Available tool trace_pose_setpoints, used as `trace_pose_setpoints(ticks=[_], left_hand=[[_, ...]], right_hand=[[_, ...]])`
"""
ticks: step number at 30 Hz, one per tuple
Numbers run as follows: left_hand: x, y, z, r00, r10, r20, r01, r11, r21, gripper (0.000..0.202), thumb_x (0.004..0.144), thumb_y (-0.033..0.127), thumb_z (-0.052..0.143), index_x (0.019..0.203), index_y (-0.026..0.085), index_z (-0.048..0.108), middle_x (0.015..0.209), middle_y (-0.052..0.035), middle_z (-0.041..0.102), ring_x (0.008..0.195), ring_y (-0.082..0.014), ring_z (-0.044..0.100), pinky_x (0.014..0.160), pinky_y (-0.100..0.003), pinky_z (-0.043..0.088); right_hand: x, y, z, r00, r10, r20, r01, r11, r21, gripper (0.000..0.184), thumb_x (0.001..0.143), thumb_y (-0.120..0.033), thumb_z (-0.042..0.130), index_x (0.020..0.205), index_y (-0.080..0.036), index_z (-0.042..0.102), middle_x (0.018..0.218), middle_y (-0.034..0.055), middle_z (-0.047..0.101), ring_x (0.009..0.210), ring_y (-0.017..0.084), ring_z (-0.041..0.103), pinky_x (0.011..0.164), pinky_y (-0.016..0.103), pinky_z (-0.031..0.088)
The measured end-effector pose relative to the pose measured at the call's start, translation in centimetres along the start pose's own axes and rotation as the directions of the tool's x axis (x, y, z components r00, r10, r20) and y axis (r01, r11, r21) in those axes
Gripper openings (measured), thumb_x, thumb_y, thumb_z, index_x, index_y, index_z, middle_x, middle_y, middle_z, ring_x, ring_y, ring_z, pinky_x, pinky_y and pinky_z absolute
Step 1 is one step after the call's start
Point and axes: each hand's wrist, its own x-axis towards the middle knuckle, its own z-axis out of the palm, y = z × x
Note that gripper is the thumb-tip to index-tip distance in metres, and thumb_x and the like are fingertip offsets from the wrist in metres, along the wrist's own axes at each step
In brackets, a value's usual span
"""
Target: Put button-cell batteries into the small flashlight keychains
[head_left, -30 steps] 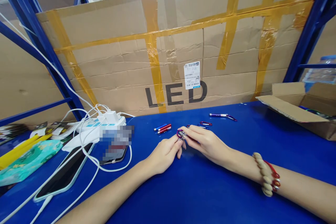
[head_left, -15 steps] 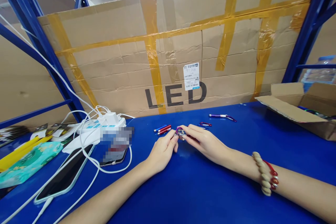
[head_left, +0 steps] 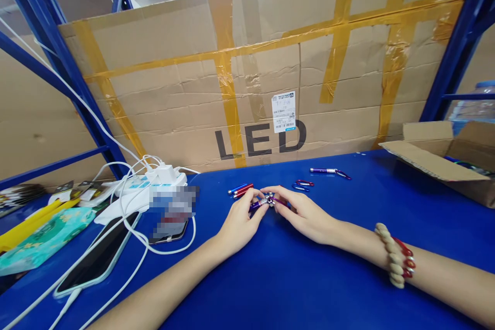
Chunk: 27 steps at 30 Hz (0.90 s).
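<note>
Blue desk (head_left: pixel 294 278) surface at 6 o'clock offered open passage. Flashlights (head_left: pixel 243 189) and carabiners (head_left: pixel 303 184) lay at 12 o'clock, cables (head_left: pixel 170 253) and phones (head_left: pixel 96 260) at 9 o'clock, an open carton (head_left: pixel 433 162) at 2 o'clock.

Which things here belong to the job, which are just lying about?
In hand: left hand and right hand on purple mini torch; red and blue torches; loose carabiners; clipped purple torch.
Lying about: phone; power strip; green packet.

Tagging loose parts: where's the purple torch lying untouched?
Head view: the purple torch lies right of centre on the blue table, near the LED carton, beyond the right hand and two loose carabiners.
</note>
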Motion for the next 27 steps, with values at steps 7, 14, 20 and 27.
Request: trace_pose_setpoints(ticks=[7,14,20,27], left_hand=[[0.1,-0.2,0.0,0.994,0.112,0.013,-0.112,0.994,0.015,0.011,0.079,0.023,0.054,0.089,0.018,0.052,0.085,-0.0018,0.057,0.079,-0.0145,0.053,0.072,-0.026,0.043],[0.0,-0.2,-0.2,0.971,0.232,0.057,-0.232,0.973,-0.007,0.011,0.079,0.027,0.057,0.085,0.018,0.061,0.084,-0.0033,0.055,0.078,-0.0147,0.053,0.073,-0.027,0.043],[0.1,-0.5,0.0,0.996,0.091,-0.026,-0.092,0.995,-0.027,0.017,0.075,0.028,0.06,0.086,0.018,0.051,0.079,0.0005,0.052,0.063,-0.011,0.047,0.061,-0.024,0.041],[0.3,-0.8,0.1,0.988,-0.043,-0.151,0.05,0.998,0.047,0.026,0.074,0.018,0.053,0.098,0.019,0.043,0.083,0.0028,0.046,0.049,-0.0058,0.035,0.06,-0.024,0.039]], right_hand=[[-0.1,0.3,-0.2,0.993,0.071,0.091,-0.067,0.997,-0.042,0.035,0.084,-0.013,0.033,0.111,-0.022,0.053,0.108,0.0048,0.06,0.1,0.019,0.055,0.085,0.035,0.042],[0.0,-0.2,-0.1,0.989,0.076,0.129,-0.066,0.994,-0.086,0.028,0.089,-0.031,0.037,0.079,-0.017,0.058,0.072,0.0003,0.061,0.064,0.014,0.053,0.059,0.025,0.041],[0.2,-0.3,-0.2,0.991,0.001,0.137,0.01,0.997,-0.076,0.039,0.091,-0.04,0.035,0.071,-0.017,0.058,0.066,-0.0014,0.058,0.059,0.011,0.05,0.054,0.022,0.038],[1.0,1.4,-2.2,0.984,0.129,-0.119,-0.167,0.896,-0.411,0.028,0.093,-0.032,0.031,0.093,-0.02,0.056,0.091,0.0036,0.063,0.081,0.018,0.06,0.068,0.029,0.043]])
